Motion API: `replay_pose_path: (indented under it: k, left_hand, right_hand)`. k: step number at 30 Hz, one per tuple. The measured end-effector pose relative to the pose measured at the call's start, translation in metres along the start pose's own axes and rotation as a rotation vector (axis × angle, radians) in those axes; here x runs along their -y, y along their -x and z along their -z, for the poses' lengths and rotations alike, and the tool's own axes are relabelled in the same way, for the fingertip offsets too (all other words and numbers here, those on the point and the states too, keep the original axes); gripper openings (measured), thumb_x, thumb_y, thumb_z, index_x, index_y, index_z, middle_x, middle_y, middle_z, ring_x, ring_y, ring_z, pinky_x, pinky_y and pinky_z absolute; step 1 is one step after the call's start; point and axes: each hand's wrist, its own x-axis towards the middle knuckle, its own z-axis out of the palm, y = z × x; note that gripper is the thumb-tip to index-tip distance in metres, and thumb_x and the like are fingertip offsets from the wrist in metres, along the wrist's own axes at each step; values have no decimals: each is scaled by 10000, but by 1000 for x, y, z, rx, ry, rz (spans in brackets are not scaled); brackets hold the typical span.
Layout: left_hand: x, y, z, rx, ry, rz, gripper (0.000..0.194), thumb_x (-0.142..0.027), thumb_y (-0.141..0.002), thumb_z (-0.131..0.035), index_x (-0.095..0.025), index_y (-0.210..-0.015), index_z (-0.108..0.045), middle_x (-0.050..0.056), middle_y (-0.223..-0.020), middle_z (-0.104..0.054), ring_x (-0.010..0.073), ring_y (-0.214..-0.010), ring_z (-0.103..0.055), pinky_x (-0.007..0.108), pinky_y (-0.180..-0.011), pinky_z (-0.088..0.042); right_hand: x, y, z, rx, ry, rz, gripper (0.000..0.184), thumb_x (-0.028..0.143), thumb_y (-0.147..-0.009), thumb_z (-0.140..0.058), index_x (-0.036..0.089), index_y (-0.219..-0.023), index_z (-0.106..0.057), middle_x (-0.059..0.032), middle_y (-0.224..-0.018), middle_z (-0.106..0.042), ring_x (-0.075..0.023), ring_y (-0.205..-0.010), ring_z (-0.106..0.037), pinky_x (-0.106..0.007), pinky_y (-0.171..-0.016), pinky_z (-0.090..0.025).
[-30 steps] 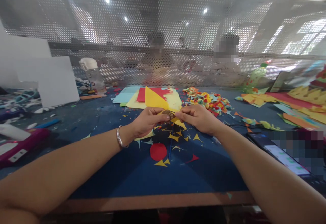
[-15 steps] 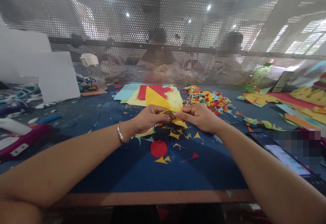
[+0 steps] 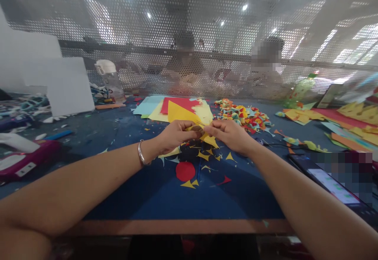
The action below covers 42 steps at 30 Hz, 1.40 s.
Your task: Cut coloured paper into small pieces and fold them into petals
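In the middle of the table, my left hand grips a sheet of yellow paper together with a brownish round piece, its thumb pressed on top. Most of the round piece is covered by the fingers. My right hand is closed in a pinch on the right edge of the same paper, close to the left fingertips. Below the hands lie a red paper disc, several curved yellow scraps and a small red scrap.
Behind the hands lie stacked coloured sheets and a heap of small paper pieces. A clear bottle and white board stand left, near a magenta power strip. Right are a phone and green bottle. Two people sit beyond the perforated screen.
My fingers have shifted slightly on the yellow paper, and the brown round piece shows less. The view has moved a little; the things on the table lie as before.
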Motion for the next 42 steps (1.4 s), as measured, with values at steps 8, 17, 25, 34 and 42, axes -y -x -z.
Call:
replay_pose_path:
  k: [8, 17, 25, 34, 42]
  left_hand:
    - [-2, 4, -8, -30, 103, -68, 282, -212, -643, -884, -143, -758, -636, -41, -671, -635, 70, -624, -542, 241, -637, -395]
    - [-4, 9, -19, -166, 247, -89, 251, -321, -729, -861, -162, -712, -668, 6, -734, -714, 99, -660, -632, 220, -552, -420]
    - [-4, 6, -15, -239, 236, -124, 224, -308, -732, -862, -145, -847, -760, 37, -818, -749, 97, -678, -639, 214, -586, -452]
    - [-5, 8, -18, -206, 239, -156, 200, -281, -715, -871, -166, -706, -708, 12, -776, -742, 66, -602, -518, 226, -566, -377]
    - [-6, 10, -17, -180, 206, -153, 176, -299, -730, -852, -171, -752, -734, 2, -752, -706, 72, -614, -492, 242, -566, -350]
  right_hand:
    - [1, 2, -5, -21, -247, 26, 434, 611, -801, -696, 184, -821, -622, 29, -639, -493, -107, -594, -382, -268, -549, -273]
    - [10, 3, -5, -134, -309, 60, 507, 678, -758, -729, 187, -762, -603, 51, -609, -431, -94, -567, -316, -267, -508, -226]
    - [11, 6, -4, -132, -294, 81, 594, 777, -862, -540, 193, -782, -612, 85, -531, -323, -82, -476, -252, -283, -478, -180]
    - [16, 8, -3, -108, -176, 110, 618, 798, -866, -498, 205, -701, -554, 76, -524, -335, -88, -488, -279, -281, -494, -209]
    - [15, 8, -2, -110, -169, 124, 587, 767, -880, -512, 217, -675, -523, 76, -518, -319, -94, -503, -277, -274, -510, -229]
